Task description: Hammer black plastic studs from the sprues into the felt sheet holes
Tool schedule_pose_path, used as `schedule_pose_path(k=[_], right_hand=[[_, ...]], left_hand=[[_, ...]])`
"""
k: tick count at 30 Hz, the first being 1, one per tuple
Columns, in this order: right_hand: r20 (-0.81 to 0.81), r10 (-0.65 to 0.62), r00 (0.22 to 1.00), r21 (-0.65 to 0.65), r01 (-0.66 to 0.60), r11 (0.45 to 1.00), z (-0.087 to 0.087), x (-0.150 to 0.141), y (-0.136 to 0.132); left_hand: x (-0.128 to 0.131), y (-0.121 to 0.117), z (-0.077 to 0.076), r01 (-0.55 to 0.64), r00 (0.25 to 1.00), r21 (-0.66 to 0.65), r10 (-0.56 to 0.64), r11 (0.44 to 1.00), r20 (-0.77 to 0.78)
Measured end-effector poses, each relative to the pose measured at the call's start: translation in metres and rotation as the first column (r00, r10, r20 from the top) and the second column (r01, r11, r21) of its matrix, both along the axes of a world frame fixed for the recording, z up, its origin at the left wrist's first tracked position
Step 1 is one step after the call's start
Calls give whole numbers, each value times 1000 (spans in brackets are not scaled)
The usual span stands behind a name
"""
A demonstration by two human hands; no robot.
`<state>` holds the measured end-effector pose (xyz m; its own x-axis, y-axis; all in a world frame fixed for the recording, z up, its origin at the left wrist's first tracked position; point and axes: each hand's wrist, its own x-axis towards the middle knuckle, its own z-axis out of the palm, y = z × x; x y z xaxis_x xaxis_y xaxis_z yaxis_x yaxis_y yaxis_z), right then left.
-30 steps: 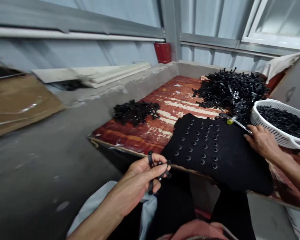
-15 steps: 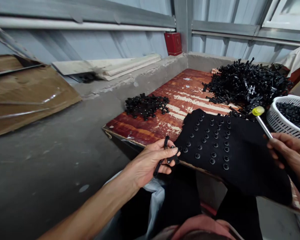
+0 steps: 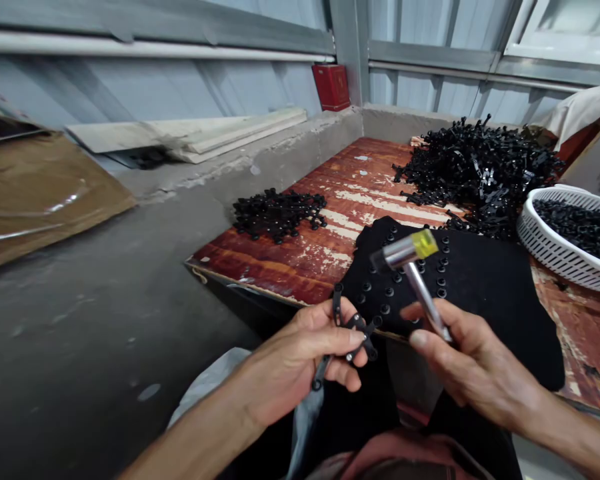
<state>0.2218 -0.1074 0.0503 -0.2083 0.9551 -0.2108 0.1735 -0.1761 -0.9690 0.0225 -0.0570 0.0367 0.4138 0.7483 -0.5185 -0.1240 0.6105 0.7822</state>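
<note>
My left hand (image 3: 325, 350) is closed on several small black plastic parts (image 3: 356, 328), arm-like pieces with round ends and shiny metal dots, held in front of the table edge. In my right hand (image 3: 473, 360) is a small mallet (image 3: 405, 252) with a metal shaft, a yellow face and a clear face. Its head hangs over a black cloth (image 3: 490, 300) on the table. Rows of small round black pieces (image 3: 389, 291) stand on that cloth, and the mallet and right hand hide some of them.
The worn red-brown table (image 3: 280, 273) carries a small pile of black parts (image 3: 279, 212) on the left and a larger heap (image 3: 480, 173) at the back. A white basket (image 3: 545, 230) of black pieces stands at the right. A concrete ledge (image 3: 235, 180) borders the left side.
My right hand has picked up the mallet from the cloth's right side and brought it left, close to my left hand. My left hand keeps hold of the black parts.
</note>
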Motion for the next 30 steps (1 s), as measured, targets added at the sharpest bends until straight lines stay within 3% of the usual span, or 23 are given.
schedule_pose_path(k=[4, 13, 20, 25, 30], right_hand=[[34, 57, 998, 133, -61, 989, -9, -20, 14], [33, 79, 996, 91, -82, 992, -18, -34, 17], [131, 54, 990, 122, -70, 990, -20, -35, 21], [212, -10, 977, 192, -32, 981, -14, -19, 8], [263, -57, 963, 114, 28, 993, -14, 2, -13]], left_hand=[[7, -12, -1, 70, 997, -40, -69, 997, 43], [-3, -15, -12, 81, 996, 3, -81, 997, 25], [-10, -9, -10, 138, 990, 38, -138, 990, -15], [-14, 14, -12, -15, 996, 124, 26, 992, -88], [-11, 32, -15, -146, 978, 141, 164, 979, -131]])
